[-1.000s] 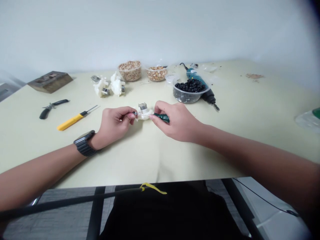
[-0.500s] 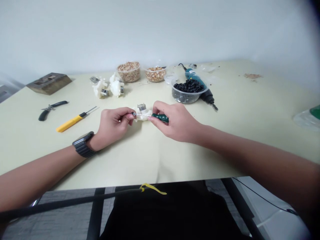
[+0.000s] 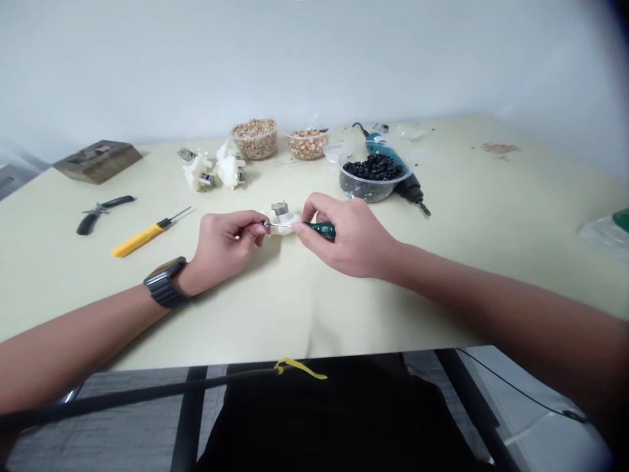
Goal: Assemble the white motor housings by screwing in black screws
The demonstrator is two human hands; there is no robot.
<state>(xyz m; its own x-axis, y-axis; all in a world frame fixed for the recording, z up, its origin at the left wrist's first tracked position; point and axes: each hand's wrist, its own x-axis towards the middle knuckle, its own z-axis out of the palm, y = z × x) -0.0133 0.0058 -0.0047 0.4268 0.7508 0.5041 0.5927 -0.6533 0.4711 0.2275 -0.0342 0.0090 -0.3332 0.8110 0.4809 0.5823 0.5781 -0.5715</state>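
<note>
My right hand (image 3: 351, 236) is closed round the green handle of a screwdriver (image 3: 322, 230). Its thin shaft points left, reaching the fingertips of my left hand (image 3: 230, 239). Those fingers are pinched together at the screwdriver's tip, on a small dark piece too tiny to name. Just behind the shaft, a white plastic part with a small metal motor (image 3: 280, 213) rests on the table, partly covered by both hands. Two similar white parts (image 3: 198, 172) stand farther back on the left.
To the left lie a yellow-handled screwdriver (image 3: 142, 240), black-handled pliers (image 3: 101, 211) and a wooden block (image 3: 98, 162). At the back are tubs of tan pieces (image 3: 254, 141) and amber pieces (image 3: 307, 144), a tub of black pieces (image 3: 371, 187), and a teal power tool (image 3: 410, 191).
My right hand has shifted slightly right with the screwdriver, its grip turned a little. My left hand keeps its pinch at the tip. The whole view has shifted slightly.
</note>
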